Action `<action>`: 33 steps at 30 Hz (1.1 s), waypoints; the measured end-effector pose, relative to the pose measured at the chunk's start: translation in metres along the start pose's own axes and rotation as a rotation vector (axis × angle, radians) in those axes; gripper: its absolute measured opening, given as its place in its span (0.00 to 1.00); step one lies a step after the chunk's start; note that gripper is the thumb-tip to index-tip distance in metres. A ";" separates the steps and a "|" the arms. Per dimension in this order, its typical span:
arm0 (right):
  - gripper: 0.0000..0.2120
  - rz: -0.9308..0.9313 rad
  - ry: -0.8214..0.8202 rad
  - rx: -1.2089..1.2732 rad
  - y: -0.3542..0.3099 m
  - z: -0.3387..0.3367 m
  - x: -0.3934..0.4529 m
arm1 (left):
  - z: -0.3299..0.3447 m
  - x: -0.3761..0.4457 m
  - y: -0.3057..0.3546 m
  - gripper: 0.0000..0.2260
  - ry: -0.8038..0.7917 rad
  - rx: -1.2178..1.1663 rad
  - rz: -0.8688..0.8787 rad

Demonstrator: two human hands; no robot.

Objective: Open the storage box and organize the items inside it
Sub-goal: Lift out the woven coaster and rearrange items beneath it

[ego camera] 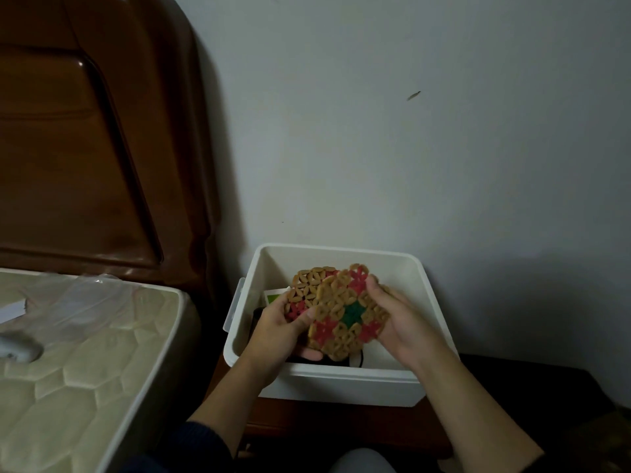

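Holding mats (336,310) (two) over box (341,378).

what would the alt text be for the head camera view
Both hands, the left hand and right hand, hold woven coasters in tan, red and green over an open white storage box, which sits on a dark wooden nightstand against a pale wall. A quilted mattress and wooden headboard are to the left.
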State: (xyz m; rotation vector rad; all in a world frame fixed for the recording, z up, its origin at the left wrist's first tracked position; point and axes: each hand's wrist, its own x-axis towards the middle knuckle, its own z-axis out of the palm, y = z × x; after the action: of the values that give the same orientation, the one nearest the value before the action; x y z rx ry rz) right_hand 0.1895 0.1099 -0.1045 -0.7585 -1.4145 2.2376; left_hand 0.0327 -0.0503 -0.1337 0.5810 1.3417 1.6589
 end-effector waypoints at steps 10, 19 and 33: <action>0.23 -0.128 0.047 -0.427 -0.002 0.016 0.017 | 0.000 -0.001 0.015 0.14 -0.165 -0.065 -0.174; 0.15 -0.412 0.124 -0.857 -0.001 0.015 0.026 | -0.001 -0.002 0.015 0.20 -0.215 -0.030 -0.142; 0.26 -0.248 0.293 -0.719 -0.008 0.018 0.021 | -0.008 0.000 0.005 0.20 -0.127 -0.120 -0.089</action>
State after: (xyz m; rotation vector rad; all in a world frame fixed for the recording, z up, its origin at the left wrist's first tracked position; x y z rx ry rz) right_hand 0.1619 0.1126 -0.0959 -1.0025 -2.0328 1.3447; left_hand 0.0246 -0.0549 -0.1317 0.5392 1.1522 1.5912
